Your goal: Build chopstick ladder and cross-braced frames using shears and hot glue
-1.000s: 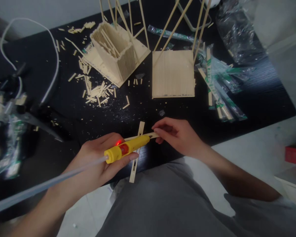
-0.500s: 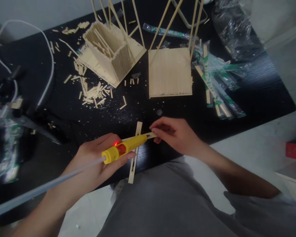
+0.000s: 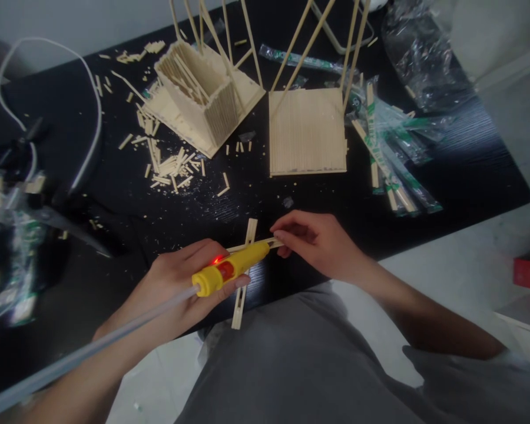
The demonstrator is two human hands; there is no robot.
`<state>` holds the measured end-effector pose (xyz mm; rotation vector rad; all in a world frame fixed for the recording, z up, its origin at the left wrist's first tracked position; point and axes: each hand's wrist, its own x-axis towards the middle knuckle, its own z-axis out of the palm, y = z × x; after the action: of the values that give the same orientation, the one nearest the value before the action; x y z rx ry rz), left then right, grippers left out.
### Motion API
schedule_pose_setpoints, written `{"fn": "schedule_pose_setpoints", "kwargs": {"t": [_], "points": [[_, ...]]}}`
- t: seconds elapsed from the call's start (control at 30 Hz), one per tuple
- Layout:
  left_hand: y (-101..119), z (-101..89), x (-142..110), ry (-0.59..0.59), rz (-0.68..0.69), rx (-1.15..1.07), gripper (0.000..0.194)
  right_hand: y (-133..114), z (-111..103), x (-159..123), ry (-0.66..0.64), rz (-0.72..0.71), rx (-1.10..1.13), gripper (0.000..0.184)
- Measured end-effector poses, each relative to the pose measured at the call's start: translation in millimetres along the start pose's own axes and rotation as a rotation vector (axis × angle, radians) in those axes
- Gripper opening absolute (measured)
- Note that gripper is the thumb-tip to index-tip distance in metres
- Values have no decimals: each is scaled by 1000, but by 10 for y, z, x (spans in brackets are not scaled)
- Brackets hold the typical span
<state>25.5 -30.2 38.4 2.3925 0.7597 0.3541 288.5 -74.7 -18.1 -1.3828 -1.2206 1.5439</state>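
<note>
My left hand (image 3: pixel 176 288) grips a yellow glue gun (image 3: pixel 229 268) with a red light lit and a long clear glue stick (image 3: pixel 92 347) trailing out behind it. Its tip points at a cross of two thin wooden sticks (image 3: pixel 245 259) lying at the near edge of the black table (image 3: pixel 468 171). My right hand (image 3: pixel 320 241) pinches the right end of the horizontal stick of that cross. The lower end of the other stick juts past the table edge over my lap.
Farther back stand a small box of wooden sticks (image 3: pixel 198 97) and a flat square stick panel (image 3: pixel 307 132) with tall sticks rising from them. Cut stick scraps (image 3: pixel 168 165) lie around. Wrapped chopsticks (image 3: pixel 393 159) lie at right, a white cable (image 3: pixel 92 112) and tools at left.
The glue gun and my left hand have shifted slightly to the right along the stick. My right hand keeps its pinch on the stick end.
</note>
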Motion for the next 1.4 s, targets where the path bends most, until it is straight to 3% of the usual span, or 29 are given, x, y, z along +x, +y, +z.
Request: {"fn": "schedule_pose_setpoints", "kwargs": {"t": [0.23, 0.33, 0.43, 0.67, 0.9, 1.4], "points": [[-10, -48, -75, -41, -7, -57, 14, 9, -2, -3, 2, 18, -7, 17], [-25, -64, -135, -2, -23, -81, 12, 12, -6, -4, 7, 14, -17, 16], [-15, -40, -133, 36, -32, -80, 13, 19, -7, -4, 8, 11, -22, 16], [9, 72, -11, -8, -40, -84, 20, 32, -4, -1, 7, 13, -20, 16], [-20, 21, -31, -5, 7, -64, 20, 18, -2, -3, 9, 12, -11, 14], [-31, 10, -58, 7, -41, -33, 26, 5, -5, 1, -3, 0, -2, 14]]}}
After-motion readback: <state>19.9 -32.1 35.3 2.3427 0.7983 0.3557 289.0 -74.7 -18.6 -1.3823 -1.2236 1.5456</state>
